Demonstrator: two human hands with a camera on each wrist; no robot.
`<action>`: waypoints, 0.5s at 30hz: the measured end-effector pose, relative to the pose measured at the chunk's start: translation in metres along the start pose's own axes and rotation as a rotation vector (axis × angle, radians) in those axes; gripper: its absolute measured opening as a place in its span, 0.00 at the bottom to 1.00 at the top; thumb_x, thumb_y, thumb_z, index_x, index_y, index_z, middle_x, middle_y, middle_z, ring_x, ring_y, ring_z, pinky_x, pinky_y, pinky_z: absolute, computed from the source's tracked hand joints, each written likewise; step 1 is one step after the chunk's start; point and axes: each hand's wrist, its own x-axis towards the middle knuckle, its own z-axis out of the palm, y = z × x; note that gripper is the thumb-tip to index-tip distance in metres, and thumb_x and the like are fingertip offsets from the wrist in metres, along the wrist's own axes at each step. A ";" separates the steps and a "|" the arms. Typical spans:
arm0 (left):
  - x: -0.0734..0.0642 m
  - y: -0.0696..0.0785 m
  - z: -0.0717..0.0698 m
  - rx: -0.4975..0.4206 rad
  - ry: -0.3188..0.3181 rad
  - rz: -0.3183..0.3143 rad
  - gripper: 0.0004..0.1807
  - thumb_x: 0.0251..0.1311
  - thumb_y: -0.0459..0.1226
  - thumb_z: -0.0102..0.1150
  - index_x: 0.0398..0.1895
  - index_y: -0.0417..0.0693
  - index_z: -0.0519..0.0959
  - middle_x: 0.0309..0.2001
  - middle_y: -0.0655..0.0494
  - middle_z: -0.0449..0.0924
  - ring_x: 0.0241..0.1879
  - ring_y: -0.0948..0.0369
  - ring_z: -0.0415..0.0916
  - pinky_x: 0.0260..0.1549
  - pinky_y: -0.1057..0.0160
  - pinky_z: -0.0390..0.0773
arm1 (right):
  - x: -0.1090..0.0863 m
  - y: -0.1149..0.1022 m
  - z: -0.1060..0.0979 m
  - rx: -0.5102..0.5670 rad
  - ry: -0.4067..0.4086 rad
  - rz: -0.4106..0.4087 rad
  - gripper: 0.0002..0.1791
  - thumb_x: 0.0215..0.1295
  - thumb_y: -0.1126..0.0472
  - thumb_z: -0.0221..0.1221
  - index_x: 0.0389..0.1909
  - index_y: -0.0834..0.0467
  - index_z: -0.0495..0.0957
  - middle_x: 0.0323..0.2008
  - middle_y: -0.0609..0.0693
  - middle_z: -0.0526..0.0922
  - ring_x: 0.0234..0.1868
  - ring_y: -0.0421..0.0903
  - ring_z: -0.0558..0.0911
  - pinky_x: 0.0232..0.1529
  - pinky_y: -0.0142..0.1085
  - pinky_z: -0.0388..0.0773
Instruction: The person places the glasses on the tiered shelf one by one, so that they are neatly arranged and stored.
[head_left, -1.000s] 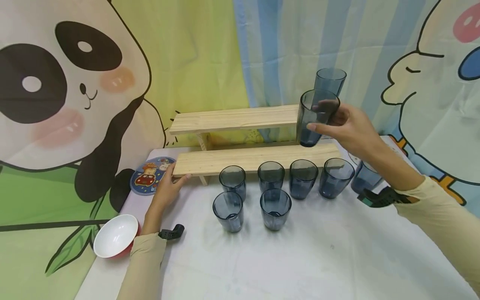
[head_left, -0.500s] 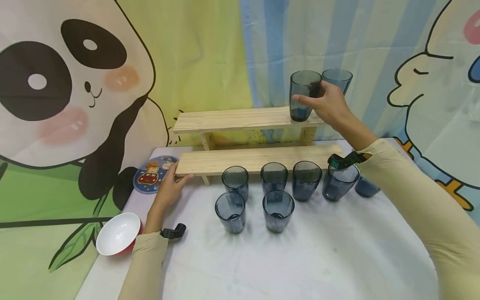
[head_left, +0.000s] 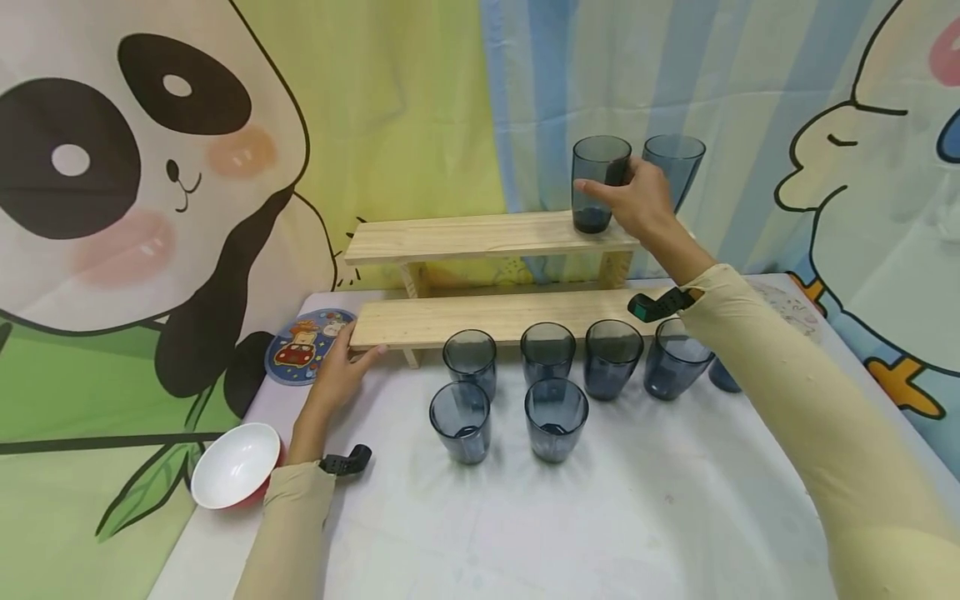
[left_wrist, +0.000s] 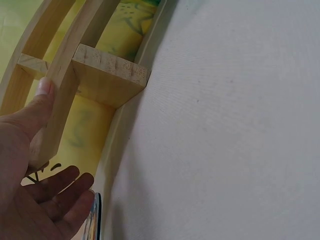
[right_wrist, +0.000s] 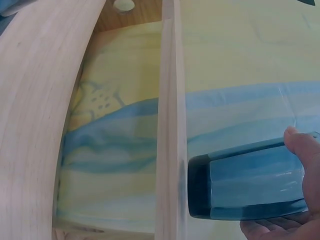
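Note:
My right hand (head_left: 647, 200) grips an upright blue-grey drinking glass (head_left: 594, 190) at the right part of the upper wooden shelf (head_left: 465, 237). In the right wrist view, the base of this glass (right_wrist: 250, 185) is right at the shelf board (right_wrist: 172, 125), with thumb and fingers on opposite sides. Another glass (head_left: 682, 162) stands to its right, partly behind the hand. My left hand (head_left: 335, 383) holds the left end of the lower shelf (head_left: 480, 318). The left wrist view has its thumb against the board (left_wrist: 62, 95) and the other fingers spread below.
Several matching glasses stand before the lower shelf, among them a front pair: a left glass (head_left: 461, 425) and a right glass (head_left: 557, 421). A white bowl (head_left: 236, 467) with a red outside and a round cartoon mat (head_left: 294, 350) lie at the left. A printed curtain (head_left: 405, 108) hangs behind.
My right hand has carried the glass up, back and to the left, from in front of the shelves to the upper board. My left hand stays at the lower shelf's end.

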 end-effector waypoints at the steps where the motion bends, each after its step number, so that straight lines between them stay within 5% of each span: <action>1: 0.000 0.000 0.000 -0.001 -0.003 0.003 0.51 0.73 0.57 0.62 0.86 0.47 0.47 0.82 0.35 0.53 0.79 0.36 0.55 0.77 0.33 0.56 | 0.000 0.000 0.000 0.003 0.000 0.006 0.29 0.64 0.31 0.68 0.37 0.51 0.69 0.36 0.48 0.69 0.38 0.47 0.69 0.41 0.43 0.67; 15: 0.000 0.002 -0.001 -0.011 -0.006 0.009 0.51 0.74 0.55 0.62 0.86 0.43 0.46 0.82 0.33 0.53 0.78 0.35 0.57 0.76 0.34 0.57 | 0.000 0.006 0.005 -0.024 -0.033 0.016 0.35 0.63 0.26 0.63 0.47 0.51 0.67 0.44 0.48 0.70 0.47 0.50 0.72 0.46 0.45 0.69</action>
